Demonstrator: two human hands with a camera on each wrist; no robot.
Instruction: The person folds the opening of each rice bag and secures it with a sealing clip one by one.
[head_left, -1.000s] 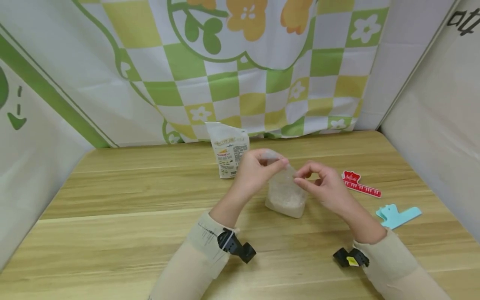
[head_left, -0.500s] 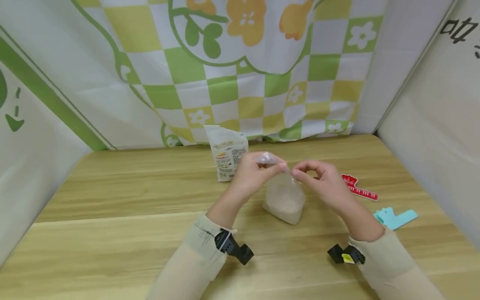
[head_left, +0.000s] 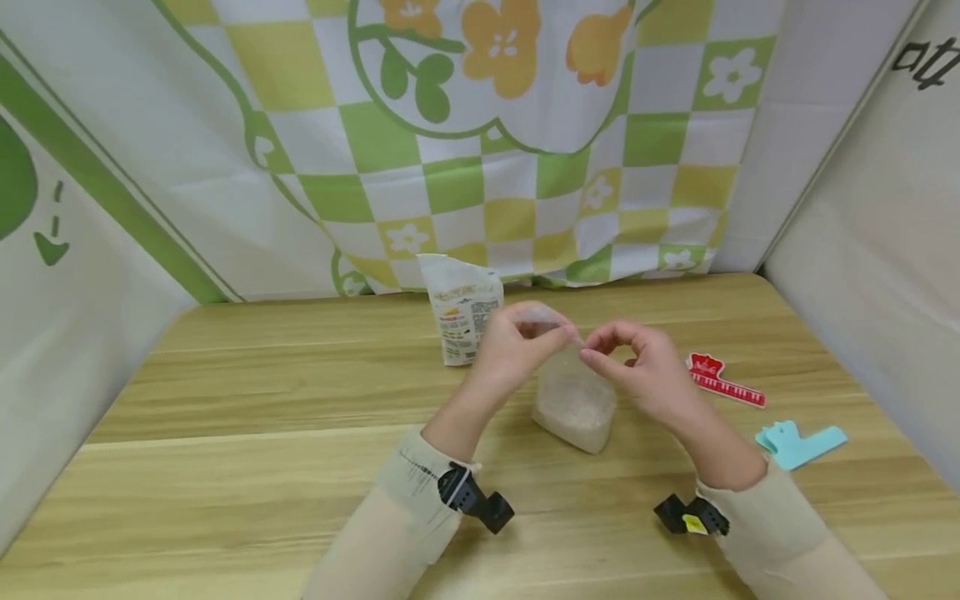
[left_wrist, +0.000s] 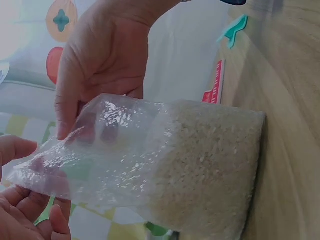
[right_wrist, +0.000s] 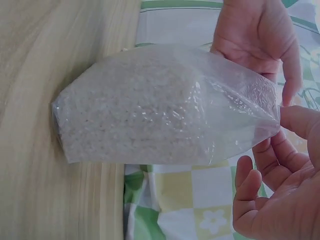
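A clear plastic bag of rice-like grains (head_left: 573,406) stands on the wooden table, its upper part narrowing between both hands. My left hand (head_left: 511,348) pinches the top edge at the left between thumb and fingers. Close beside it, my right hand (head_left: 645,367) pinches the same edge with thumb and index finger. In the left wrist view, the grains fill the lower part of the bag (left_wrist: 210,162), and the film above is loose and creased. The right wrist view shows the bag's top corner (right_wrist: 267,122) held between the right hand's (right_wrist: 285,190) thumb and fingers.
A white printed pouch (head_left: 459,304) stands behind my left hand, partly covered by it. To the right lie a red clip with a piano-key pattern (head_left: 726,383) and a turquoise clip (head_left: 801,444). A checkered curtain (head_left: 502,183) hangs along the table's back edge.
The fingertips of my right hand have come a little closer to those of my left along the bag's top edge. The bag, pouch and clips stay in about the same places.
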